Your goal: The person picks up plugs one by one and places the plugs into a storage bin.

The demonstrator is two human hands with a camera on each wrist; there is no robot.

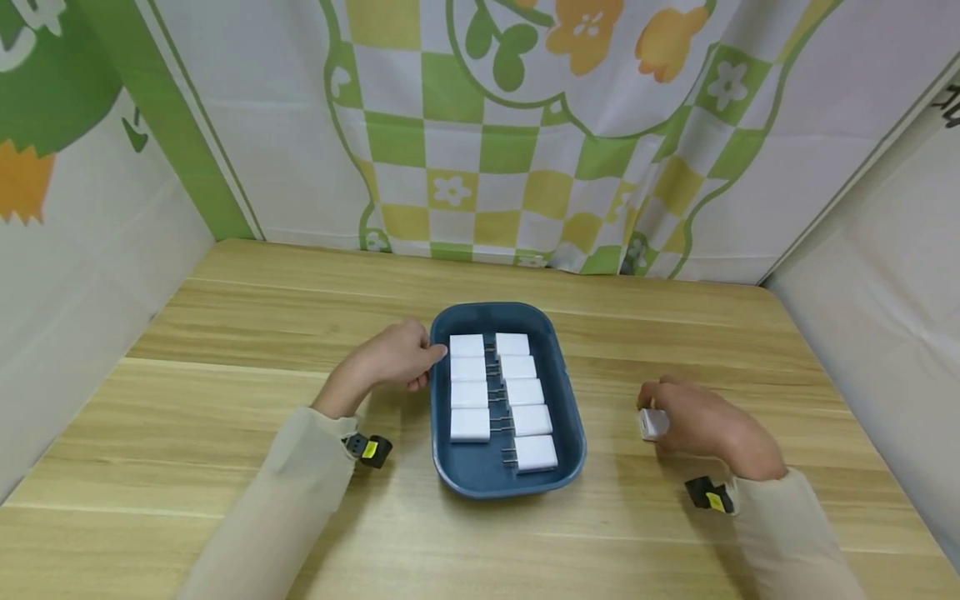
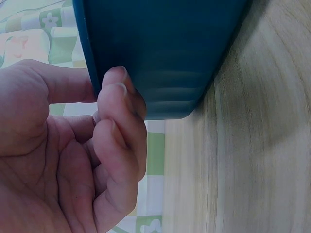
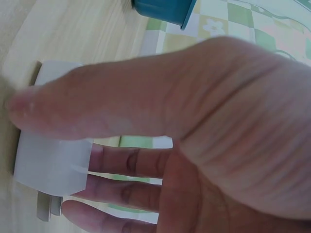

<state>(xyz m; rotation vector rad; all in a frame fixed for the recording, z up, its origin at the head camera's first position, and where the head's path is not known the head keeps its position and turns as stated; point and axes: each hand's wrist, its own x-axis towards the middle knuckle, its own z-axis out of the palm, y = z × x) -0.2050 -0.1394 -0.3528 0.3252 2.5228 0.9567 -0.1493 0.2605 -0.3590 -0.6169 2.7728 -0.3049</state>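
A dark blue plastic tray [image 1: 480, 468] stands on the wooden table. In it, white charger plugs [image 1: 470, 393] lie in two columns, their metal prongs pointing inward between the columns. My left hand [image 1: 401, 354] grips the tray's left rim, thumb over the edge and fingers curled against the outer wall [image 2: 160, 58]. To the right of the tray, my right hand [image 1: 697, 417] holds another white charger plug [image 3: 51, 162] low over the table. The thumb lies across one face of it, the fingers are behind, and its two flat prongs stick out in the right wrist view.
The table [image 1: 300, 292] reaches back to a green, white and yellow checked curtain [image 1: 480, 150]. Pale cloth walls [image 1: 885, 250] close off both sides. Each wrist wears a small black device [image 1: 375, 451] at the sleeve cuff.
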